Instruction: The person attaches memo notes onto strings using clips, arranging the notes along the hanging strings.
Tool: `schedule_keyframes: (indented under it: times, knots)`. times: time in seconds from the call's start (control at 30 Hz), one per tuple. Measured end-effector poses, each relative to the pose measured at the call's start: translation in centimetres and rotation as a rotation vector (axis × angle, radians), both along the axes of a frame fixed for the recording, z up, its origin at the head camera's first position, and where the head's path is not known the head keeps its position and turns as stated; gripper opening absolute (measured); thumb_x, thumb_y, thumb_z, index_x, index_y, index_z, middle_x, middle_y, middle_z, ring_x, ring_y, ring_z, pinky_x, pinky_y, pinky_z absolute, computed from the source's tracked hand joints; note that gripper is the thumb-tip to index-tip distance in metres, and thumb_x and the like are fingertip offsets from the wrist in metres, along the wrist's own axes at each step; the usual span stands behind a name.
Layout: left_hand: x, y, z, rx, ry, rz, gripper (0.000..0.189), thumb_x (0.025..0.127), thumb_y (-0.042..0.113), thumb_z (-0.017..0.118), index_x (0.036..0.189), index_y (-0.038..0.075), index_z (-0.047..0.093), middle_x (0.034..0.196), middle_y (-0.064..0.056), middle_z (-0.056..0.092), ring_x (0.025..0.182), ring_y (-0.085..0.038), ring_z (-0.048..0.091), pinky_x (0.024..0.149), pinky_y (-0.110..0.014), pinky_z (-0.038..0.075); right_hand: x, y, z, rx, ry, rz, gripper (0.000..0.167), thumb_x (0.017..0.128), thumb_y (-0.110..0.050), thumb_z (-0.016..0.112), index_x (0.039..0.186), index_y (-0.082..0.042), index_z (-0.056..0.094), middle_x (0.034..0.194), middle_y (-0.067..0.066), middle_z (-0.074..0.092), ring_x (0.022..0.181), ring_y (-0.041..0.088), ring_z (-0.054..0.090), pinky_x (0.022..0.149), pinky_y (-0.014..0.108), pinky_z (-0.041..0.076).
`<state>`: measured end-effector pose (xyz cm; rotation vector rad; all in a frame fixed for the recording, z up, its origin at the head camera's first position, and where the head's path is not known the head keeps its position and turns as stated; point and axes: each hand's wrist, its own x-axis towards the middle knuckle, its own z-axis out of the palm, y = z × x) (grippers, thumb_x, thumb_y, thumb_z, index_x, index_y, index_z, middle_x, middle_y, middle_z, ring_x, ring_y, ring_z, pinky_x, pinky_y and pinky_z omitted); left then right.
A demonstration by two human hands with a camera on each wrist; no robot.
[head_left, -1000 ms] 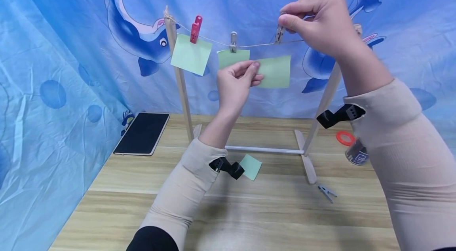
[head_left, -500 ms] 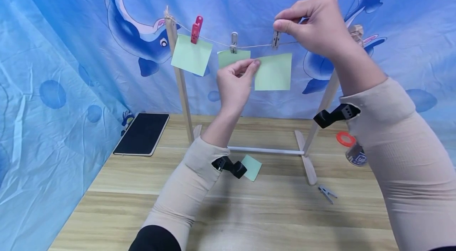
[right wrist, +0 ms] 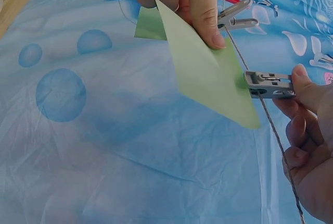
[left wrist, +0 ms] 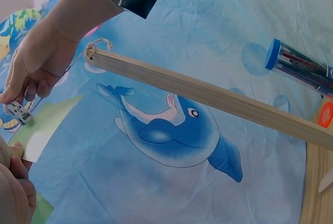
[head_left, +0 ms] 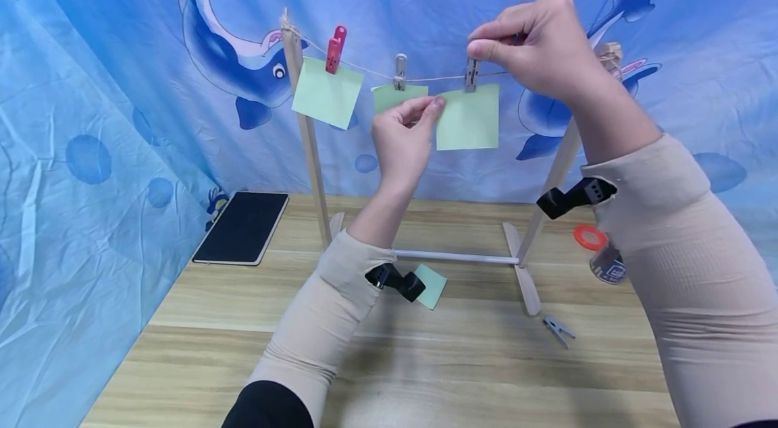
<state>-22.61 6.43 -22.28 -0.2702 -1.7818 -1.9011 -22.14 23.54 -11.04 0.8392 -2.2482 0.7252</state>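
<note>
Near the frame's centre, the left hand (head_left: 402, 138) pinched a green paper (head_left: 468, 123). At upper right, the right hand (head_left: 541, 50) was pinching a grey clothespin (head_left: 471, 77).

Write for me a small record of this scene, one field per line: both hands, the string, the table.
Left hand: pinches green paper near its upper left corner
Right hand: pinches grey clip
Grey clip: at the string and the paper's top edge; firm grip on paper: cannot tell
Also on string: red clip with left paper; middle clip with middle paper, partly hidden by left hand
Table: small green square, loose clip
</note>
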Motion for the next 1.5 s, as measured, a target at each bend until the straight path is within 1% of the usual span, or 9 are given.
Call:
schedule_keyframes:
  times: [0.33,0.53,0.8,1.0,1.1,1.23,1.33,1.4,1.5]
  knots:
    - [0.1,-0.3,0.3,0.008,0.021,0.004,0.017,0.088,0.022,0.081,0.097,0.007,0.081,0.084,-0.001,0.076,0.076,-0.009,0.066,0.061,-0.022,0.050,0.3,-0.2,0.1,0.065,-0.019,-0.010,0.015,0.094,-0.016,0.074,0.102,-0.007,0.081,0.093,0.008,0.075,0.059,0.012,0.045,0.054,0.022,0.033]
    - [0.0,-0.4,0.1,0.014,0.021,-0.014,0.018,0.088,0.021,0.081,0.096,0.005,0.081,0.084,-0.004,0.076,0.073,-0.009,0.065,0.060,-0.021,0.050,0.5,-0.2,0.2,0.132,-0.031,-0.008,0.018,0.093,-0.018,0.075,0.106,-0.007,0.081,0.097,0.008,0.075,0.068,0.011,0.049,0.053,0.022,0.032]
    - [-0.1,-0.2,-0.2,0.019,0.027,-0.019,0.017,0.088,0.020,0.081,0.095,0.004,0.081,0.083,-0.004,0.076,0.071,-0.009,0.064,0.057,-0.021,0.047,0.7,0.1,0.3,0.194,-0.088,-0.038,0.025,0.094,-0.023,0.075,0.113,-0.006,0.078,0.102,0.010,0.074,0.072,0.012,0.048,0.051,0.023,0.030]
    - [0.1,-0.1,-0.7,0.026,0.007,-0.075,0.020,0.090,0.020,0.079,0.102,0.004,0.079,0.089,-0.004,0.076,0.056,-0.013,0.061,0.049,-0.023,0.051,0.8,0.2,0.3,0.209,-0.104,-0.059,0.027,0.094,-0.024,0.074,0.115,-0.007,0.077,0.102,0.010,0.073,0.077,0.012,0.051,0.053,0.022,0.034]
    - [0.6,0.0,-1.4,0.036,-0.009,-0.087,0.025,0.090,0.021,0.079,0.109,0.005,0.077,0.093,-0.005,0.076,0.049,-0.013,0.059,0.048,-0.024,0.052,0.8,0.3,0.2,0.217,-0.103,-0.063,0.028,0.095,-0.025,0.073,0.117,-0.007,0.076,0.102,0.010,0.073,0.078,0.012,0.051,0.054,0.022,0.034]
    - [1.6,0.2,-3.4,-0.016,-0.043,-0.080,0.034,0.089,0.028,0.080,0.115,0.006,0.075,0.093,-0.003,0.076,0.048,-0.011,0.057,0.048,-0.024,0.051,0.8,0.3,0.2,0.225,-0.107,-0.075,0.029,0.096,-0.026,0.073,0.118,-0.007,0.076,0.099,0.010,0.072,0.078,0.013,0.050,0.054,0.023,0.034]
    - [2.2,0.2,-5.3,-0.098,-0.049,-0.103,0.035,0.091,0.032,0.078,0.112,0.004,0.076,0.089,-0.001,0.076,0.050,-0.007,0.052,0.047,-0.022,0.045,0.7,0.3,0.1,0.228,-0.111,-0.080,0.030,0.096,-0.028,0.073,0.118,-0.007,0.076,0.097,0.009,0.072,0.079,0.014,0.050,0.054,0.023,0.034]
    - [2.3,0.2,-6.5,-0.140,-0.043,-0.126,0.033,0.092,0.033,0.076,0.109,0.004,0.077,0.085,0.000,0.076,0.049,-0.006,0.048,0.047,-0.022,0.040,0.7,0.3,0.1,0.231,-0.112,-0.081,0.031,0.096,-0.029,0.073,0.118,-0.007,0.076,0.097,0.010,0.072,0.079,0.014,0.050,0.054,0.022,0.035]
    - [2.2,0.0,-7.7,-0.164,-0.045,-0.169,0.030,0.094,0.033,0.074,0.103,0.004,0.078,0.080,0.001,0.076,0.049,-0.006,0.047,0.047,-0.021,0.037,0.7,0.3,0.1,0.233,-0.111,-0.082,0.031,0.096,-0.029,0.073,0.118,-0.007,0.076,0.098,0.010,0.072,0.079,0.013,0.051,0.054,0.022,0.035]
